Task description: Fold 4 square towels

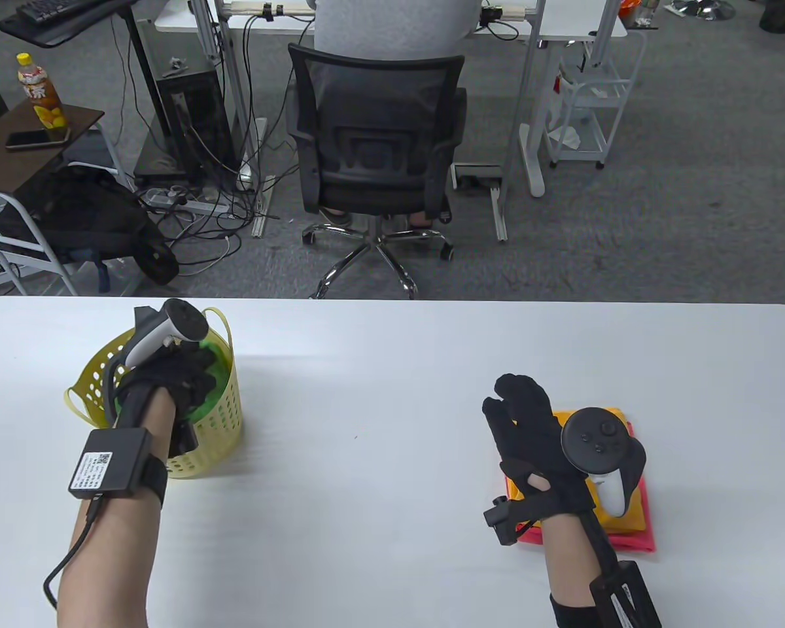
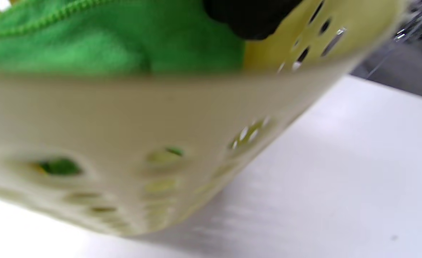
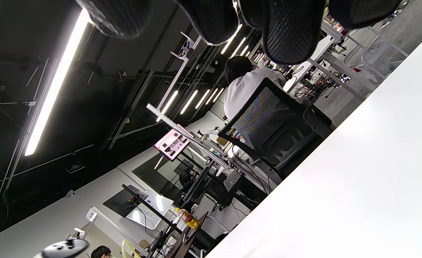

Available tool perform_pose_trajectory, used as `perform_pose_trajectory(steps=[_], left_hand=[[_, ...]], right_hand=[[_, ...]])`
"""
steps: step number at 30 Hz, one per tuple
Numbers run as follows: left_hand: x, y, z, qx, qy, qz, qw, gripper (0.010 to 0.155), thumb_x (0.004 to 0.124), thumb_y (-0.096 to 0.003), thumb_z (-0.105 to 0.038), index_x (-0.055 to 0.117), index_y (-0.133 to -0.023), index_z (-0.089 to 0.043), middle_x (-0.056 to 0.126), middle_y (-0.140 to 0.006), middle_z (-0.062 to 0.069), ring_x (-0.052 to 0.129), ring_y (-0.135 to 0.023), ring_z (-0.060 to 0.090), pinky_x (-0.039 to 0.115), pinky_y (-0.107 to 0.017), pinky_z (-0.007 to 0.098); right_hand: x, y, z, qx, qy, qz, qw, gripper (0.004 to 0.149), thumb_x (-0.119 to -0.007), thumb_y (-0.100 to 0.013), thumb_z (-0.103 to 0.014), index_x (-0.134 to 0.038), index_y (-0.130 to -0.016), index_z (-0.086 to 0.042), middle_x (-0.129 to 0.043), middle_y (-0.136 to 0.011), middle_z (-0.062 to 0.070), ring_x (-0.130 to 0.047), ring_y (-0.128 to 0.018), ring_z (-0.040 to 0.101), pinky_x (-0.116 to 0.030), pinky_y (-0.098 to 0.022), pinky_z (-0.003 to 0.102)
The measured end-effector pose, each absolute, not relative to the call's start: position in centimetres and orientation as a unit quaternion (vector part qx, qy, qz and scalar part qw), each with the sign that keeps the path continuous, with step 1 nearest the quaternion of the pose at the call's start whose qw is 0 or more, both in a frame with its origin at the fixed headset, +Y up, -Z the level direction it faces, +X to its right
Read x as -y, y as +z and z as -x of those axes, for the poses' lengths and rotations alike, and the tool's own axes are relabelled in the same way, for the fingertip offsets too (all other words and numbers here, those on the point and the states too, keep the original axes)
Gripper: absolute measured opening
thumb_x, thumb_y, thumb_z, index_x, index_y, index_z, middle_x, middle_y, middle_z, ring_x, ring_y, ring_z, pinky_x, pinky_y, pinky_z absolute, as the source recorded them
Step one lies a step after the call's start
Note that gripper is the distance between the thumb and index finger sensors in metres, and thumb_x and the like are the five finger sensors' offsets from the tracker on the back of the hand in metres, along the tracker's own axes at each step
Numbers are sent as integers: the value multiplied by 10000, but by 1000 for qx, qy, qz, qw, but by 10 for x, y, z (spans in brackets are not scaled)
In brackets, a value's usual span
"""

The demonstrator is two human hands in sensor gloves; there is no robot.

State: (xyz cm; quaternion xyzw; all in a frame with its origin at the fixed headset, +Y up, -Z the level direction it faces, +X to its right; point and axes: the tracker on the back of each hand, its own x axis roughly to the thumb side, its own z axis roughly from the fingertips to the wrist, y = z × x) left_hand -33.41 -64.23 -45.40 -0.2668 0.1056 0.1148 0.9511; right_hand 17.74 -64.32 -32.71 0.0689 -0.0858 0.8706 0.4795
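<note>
Lower left of the frame, the left hand (image 1: pixel 182 386) reaches into the yellow basket (image 1: pixel 219 418) onto the green towel (image 2: pixel 124 46), its grip hidden from me, while lower right the right hand (image 1: pixel 530 425) hovers loosely open over folded towels (image 1: pixel 634 517).

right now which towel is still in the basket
The green towel, inside the yellow perforated plastic basket where the left hand reaches. The orange and pink ones lie stacked on the table.

Grey carpet (image 1: pixel 693 196), black mesh office chair (image 1: pixel 376 131), white desks (image 1: pixel 392 23), ceiling strip lights (image 3: pixel 53 86) beyond the white table (image 1: pixel 392 366).
</note>
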Motion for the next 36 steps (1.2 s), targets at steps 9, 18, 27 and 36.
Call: perform_pose_trajectory(steps=[9,18,27,36], left_hand=[[546,-368,339,-16,138,53,989,710,661,-554,-442,398,-1189,-263,134,-1266,-115,164,-1210,252,227,-893,562],[461,-300,298,99,275,-96,952,696,652,-560,-459,400,-1188,-296,131,-1269,-153,177,-1221,257,215,-902,568],[511,-286,188,186,200,-37,961,691,663,-546,-490,501,-1171,-244,249,-1276,-84,209,-1197,310,262,-882,570],[621,-285,140,253,145,49,955,672,658,-537,-485,497,-1153,-269,239,-1259,-115,221,-1190,304,273,-878,564]], right_hand=[[632,-317,-182,104,857,-85,498,681,-687,-573,-441,-598,-1077,8,-477,-1095,428,-715,-869,539,-560,-603,727],[618,-302,-182,118,844,-111,511,685,-684,-574,-444,-594,-1081,8,-474,-1096,431,-712,-872,541,-557,-604,731],[608,-294,-196,133,826,-115,536,685,-682,-576,-445,-591,-1082,8,-474,-1096,431,-710,-872,542,-555,-605,731],[609,-296,-198,124,825,-117,539,687,-679,-579,-447,-589,-1084,10,-468,-1097,435,-706,-874,545,-549,-605,735]])
